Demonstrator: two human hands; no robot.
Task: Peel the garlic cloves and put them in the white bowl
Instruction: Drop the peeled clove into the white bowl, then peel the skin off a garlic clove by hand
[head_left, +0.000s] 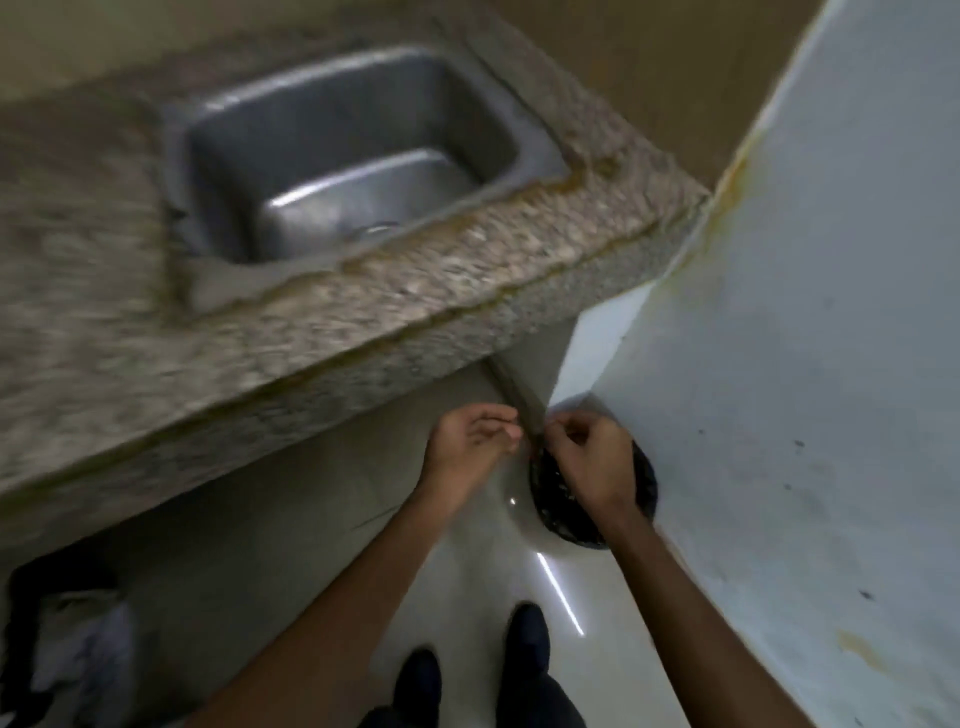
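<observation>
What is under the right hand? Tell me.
A bin with a black liner stands on the floor under the right hand, pale specks inside. The hand covers much of its opening; the rest cannot be seen.

Glossy floor (311, 519), black bin (555, 500) (round), shoes (527, 631)

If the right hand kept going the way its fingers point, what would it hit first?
Probably the left hand, whose fingertips sit just ahead of the right hand; blur leaves depth unclear. The black-lined bin lies below, not ahead.

too blurred to tell what the curled left hand (470, 448) and right hand (589, 460) hold between them.
</observation>
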